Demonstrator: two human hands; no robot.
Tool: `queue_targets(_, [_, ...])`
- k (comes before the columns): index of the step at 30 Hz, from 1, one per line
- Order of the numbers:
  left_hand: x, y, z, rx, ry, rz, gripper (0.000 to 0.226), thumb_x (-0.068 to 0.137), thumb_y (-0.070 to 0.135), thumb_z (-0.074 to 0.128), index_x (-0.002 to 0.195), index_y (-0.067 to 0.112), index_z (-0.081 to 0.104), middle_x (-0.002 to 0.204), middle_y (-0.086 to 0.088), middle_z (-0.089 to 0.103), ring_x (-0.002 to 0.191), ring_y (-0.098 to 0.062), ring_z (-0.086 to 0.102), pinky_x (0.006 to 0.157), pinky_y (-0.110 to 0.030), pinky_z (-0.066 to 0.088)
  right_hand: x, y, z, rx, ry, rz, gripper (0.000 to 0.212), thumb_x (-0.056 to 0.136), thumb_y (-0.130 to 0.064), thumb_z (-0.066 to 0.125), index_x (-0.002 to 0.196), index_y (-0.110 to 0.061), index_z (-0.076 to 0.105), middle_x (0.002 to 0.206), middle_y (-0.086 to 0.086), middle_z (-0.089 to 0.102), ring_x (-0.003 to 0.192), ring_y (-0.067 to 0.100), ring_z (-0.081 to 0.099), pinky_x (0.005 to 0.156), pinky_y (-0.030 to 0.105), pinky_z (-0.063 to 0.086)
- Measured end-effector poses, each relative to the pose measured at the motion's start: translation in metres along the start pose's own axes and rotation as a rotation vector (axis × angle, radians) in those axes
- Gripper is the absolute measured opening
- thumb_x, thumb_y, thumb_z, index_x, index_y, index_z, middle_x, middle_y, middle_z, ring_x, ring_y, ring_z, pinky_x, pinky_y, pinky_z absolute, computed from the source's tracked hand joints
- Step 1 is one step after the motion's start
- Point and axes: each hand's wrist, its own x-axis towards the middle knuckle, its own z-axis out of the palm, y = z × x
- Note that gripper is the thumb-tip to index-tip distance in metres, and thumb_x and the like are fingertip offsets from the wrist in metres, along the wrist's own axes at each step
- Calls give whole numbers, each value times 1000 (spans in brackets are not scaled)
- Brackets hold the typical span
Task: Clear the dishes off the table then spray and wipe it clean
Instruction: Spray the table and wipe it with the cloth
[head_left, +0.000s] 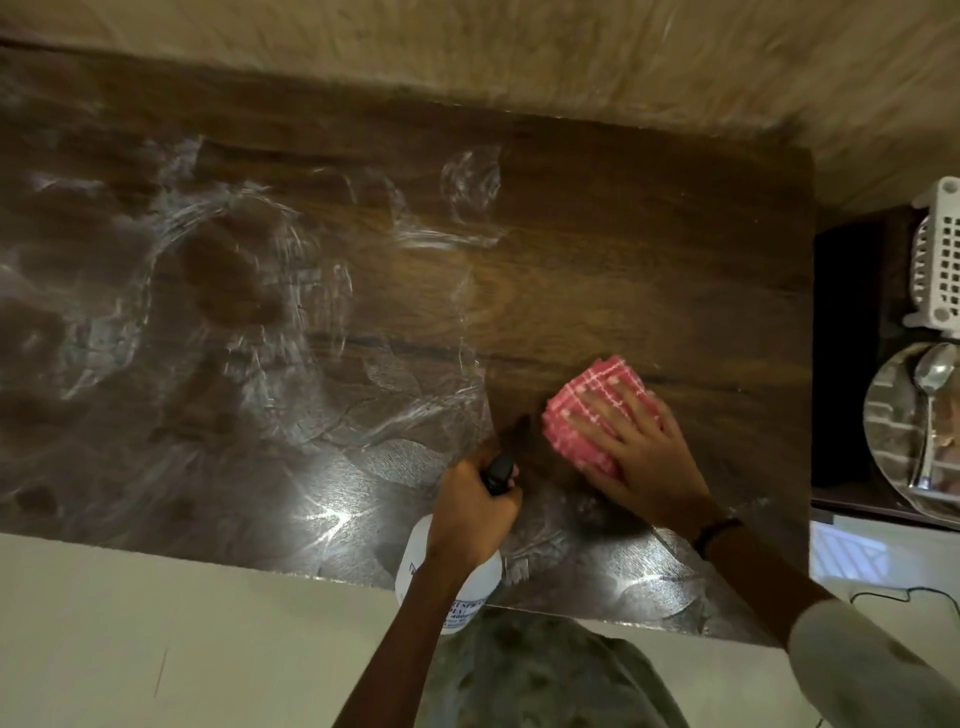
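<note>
The dark wooden table (597, 249) fills most of the view, its left and near parts streaked with wet smears. My right hand (639, 452) lies flat, fingers spread, on a folded pink checked cloth (597, 400) pressed to the table near its right front part. My left hand (475, 512) grips the black trigger head of a white spray bottle (470, 582), held at the table's front edge just left of the cloth.
A lower dark surface (852, 364) stands right of the table with a white plastic basket (935, 260) and a steel plate (898, 415) carrying a spoon (930, 405). Pale floor lies in front, a textured wall behind.
</note>
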Motion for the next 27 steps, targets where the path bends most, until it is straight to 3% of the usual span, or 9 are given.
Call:
queue_targets(2, [-3,-7,-2,10,4,0,22,64,21,53,80,14,66,74,-17,68,66,-37,61,58,-45,50,15,-1,-2,17,6,140,62,89,-58,35,146,-34,30,154,1,33,144,30,20,109,57,24])
queue_targets(5, [-8,-13,-1,27,9,8,21,63,19,53,79,15,66,71,-16,67,61,-39,59,52,-40,46,44,-31,-1,76,36,248,62,90,-56,34,147,-31,32,154,1,31,143,30,19,106,60,19])
queue_targets(8, [-17,-13,4,9,24,-16,14,68,13,58,79,14,66,72,-13,68,63,-29,58,58,-35,45,51,-62,6,87,39,152,62,88,-50,34,146,-29,34,155,3,31,143,33,17,106,64,16])
queue_targets(12, [-30,-19,14,22,1,-44,7,75,4,61,77,9,66,62,-9,61,50,-20,47,55,-29,37,6,-70,16,64,16,-65,55,90,-51,37,140,-27,44,154,2,33,144,32,20,110,61,18])
queue_targets(15, [-40,-25,22,33,-23,-42,5,75,9,62,79,11,64,66,-13,63,52,-25,49,55,-32,40,-38,-41,16,30,3,-109,57,92,-56,36,144,-32,36,153,1,34,143,27,21,112,55,19])
queue_targets(18, [-50,-36,32,63,-22,-21,21,65,22,57,81,12,66,75,-16,68,70,-38,61,67,-47,52,-60,4,11,26,-9,46,62,91,-61,32,147,-35,26,156,1,28,145,28,16,112,57,21])
queue_targets(22, [-66,-48,45,84,-73,-41,19,66,18,57,82,13,66,78,-14,69,76,-33,63,74,-46,53,-70,25,3,72,9,358,67,89,-60,29,148,-29,28,156,4,26,144,33,16,109,58,20])
queue_targets(27, [-91,-58,64,132,-108,-83,9,74,10,60,80,13,65,73,-10,67,76,-31,64,75,-42,51,-118,1,15,85,-23,331,67,91,-59,28,150,-27,24,158,6,22,145,33,12,112,60,19])
